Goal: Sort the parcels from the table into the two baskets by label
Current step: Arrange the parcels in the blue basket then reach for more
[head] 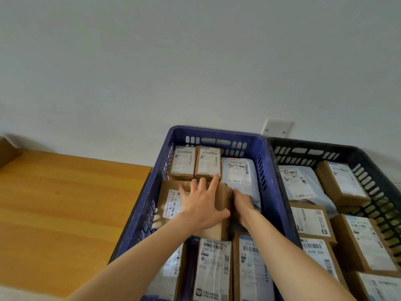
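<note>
A brown cardboard parcel (pixel 168 189) with a white label reading 523 M88 lies in the middle of the blue basket (pixel 217 132). My left hand (pixel 201 203) rests flat on its top with fingers spread and the thumb along its right edge. My right hand (pixel 243 202) is against the parcel's right side, next to a grey poly-bag parcel (pixel 238 170); its fingers are hidden. Two small boxes (pixel 182 161) stand at the basket's far end, and more parcels (pixel 213 268) lie at the near end. The black basket (pixel 314 145) at the right holds several labelled parcels.
The wooden table (pixel 65 203) stretches to the left of the blue basket. A piece of cardboard (pixel 6 152) shows at the far left edge. A white wall with a cover plate (pixel 276 127) stands right behind both baskets.
</note>
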Available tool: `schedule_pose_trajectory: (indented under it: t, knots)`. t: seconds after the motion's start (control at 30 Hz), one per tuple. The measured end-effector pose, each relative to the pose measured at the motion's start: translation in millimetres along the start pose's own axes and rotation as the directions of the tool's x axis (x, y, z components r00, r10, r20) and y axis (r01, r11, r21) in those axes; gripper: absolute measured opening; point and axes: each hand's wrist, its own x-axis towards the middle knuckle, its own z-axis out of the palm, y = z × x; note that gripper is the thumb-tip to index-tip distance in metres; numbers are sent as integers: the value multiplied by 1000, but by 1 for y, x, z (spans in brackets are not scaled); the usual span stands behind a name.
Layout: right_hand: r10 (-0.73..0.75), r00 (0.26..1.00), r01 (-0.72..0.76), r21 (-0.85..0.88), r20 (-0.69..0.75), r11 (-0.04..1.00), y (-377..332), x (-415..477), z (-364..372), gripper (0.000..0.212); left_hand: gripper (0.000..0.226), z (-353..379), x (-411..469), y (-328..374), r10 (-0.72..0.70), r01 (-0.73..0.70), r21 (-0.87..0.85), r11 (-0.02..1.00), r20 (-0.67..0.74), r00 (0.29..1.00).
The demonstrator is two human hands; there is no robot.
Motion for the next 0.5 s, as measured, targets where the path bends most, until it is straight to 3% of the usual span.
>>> schedule_pose_trajectory:
  t: [0.17,0.3,0.5]
  knots:
    - [-24,998,23,-14,-54,1000,-11,10,2,56,98,3,5,0,-6,5,36,999,28,1000]
    - [28,993,-28,-3,-117,1000,-10,13,6,78,98,4,13,-4,-23,21,19,1000,96,995]
    - [-32,999,28,-109,-39,994,-9,16,4,57,97,7,19,1,-31,22,62,998,140,990]
